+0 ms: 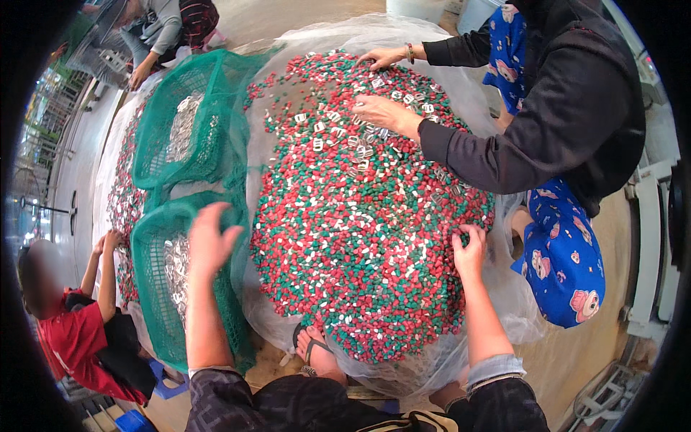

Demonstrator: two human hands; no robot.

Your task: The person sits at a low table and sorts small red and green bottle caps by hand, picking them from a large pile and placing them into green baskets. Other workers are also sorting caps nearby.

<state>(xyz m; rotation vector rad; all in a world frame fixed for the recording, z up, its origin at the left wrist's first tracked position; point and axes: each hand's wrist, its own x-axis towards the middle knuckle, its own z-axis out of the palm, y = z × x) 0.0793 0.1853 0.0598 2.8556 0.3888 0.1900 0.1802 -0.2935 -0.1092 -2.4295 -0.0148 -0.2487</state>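
Note:
A broad heap of small red, green and white pellets point(345, 237) lies in front of me on a sheer white mesh cloth point(522, 306). My left hand point(210, 241) hovers over the near green plastic basket point(147, 288), thumb and fingers apart, with nothing visible in it. That basket holds a pile of silver metal pieces point(175, 266), partly hidden by my hand and forearm. At the heap's right edge, my right hand point(469, 250) touches the pellets. Its fingers are curled in toward the thumb, and whatever lies between them is hidden. Several silver buckles point(365, 152) are scattered over the far half of the heap.
A second green basket point(147, 137) with silver pieces stands beyond the near one, green netting around both. At right, a co-worker's hands point(389, 113) reach over the heap. Another person in a red shirt point(75, 342) sits at left by more pellets point(126, 205); a third bends at upper left.

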